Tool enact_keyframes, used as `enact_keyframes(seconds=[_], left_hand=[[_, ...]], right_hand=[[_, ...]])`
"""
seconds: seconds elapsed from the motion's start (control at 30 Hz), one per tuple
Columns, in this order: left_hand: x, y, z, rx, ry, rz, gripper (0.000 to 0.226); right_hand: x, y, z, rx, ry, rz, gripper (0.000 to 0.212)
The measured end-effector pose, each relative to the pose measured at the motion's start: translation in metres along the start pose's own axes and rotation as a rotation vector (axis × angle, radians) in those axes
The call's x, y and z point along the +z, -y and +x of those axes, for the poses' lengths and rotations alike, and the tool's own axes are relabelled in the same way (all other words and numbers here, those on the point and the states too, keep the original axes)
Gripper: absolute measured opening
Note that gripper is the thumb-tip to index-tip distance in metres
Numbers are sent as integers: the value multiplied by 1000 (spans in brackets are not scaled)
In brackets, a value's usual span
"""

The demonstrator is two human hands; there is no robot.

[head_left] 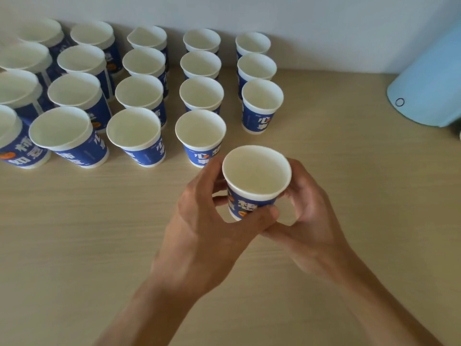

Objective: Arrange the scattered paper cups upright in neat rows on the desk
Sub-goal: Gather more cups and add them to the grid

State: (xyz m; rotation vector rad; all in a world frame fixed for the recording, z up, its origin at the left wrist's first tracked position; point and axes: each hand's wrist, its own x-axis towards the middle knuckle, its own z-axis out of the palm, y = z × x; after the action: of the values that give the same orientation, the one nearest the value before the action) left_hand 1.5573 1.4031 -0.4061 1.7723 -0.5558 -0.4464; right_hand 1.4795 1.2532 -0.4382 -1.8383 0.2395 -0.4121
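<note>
Both hands, left hand and right hand, curl around one paper cup, holding it upright just above the surface, probably to fill the short row's gap beside the standing cups.

Standing cups: paper with rolled rims. Interiors are plain off-white, smooth and matt. Outer walls are printed blue with white and orange marks and carry a faint sheen.

Held cup: same paper, same matt cream lining, printed blue outside.

Desk: pale wood-grain surface with fine grain lines, smooth, low sheen. Solid wood or laminate cannot be told.

Wall: flat, matt, pale grey-white finish.

Pale blue object at the right edge: looks like moulded plastic, smooth, satin.
</note>
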Motion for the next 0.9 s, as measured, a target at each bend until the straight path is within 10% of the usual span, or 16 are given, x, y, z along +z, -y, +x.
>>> enact_keyframes(seconds=[0.23,0.9], left_hand=[[-3,10,-12,-46,-45,45,84],[-14,24,-28,-130,-77,23,69]], right_hand=[[1,-22,21,61,-169,12,65],[7,-47,72,155,-347,-84,66]])
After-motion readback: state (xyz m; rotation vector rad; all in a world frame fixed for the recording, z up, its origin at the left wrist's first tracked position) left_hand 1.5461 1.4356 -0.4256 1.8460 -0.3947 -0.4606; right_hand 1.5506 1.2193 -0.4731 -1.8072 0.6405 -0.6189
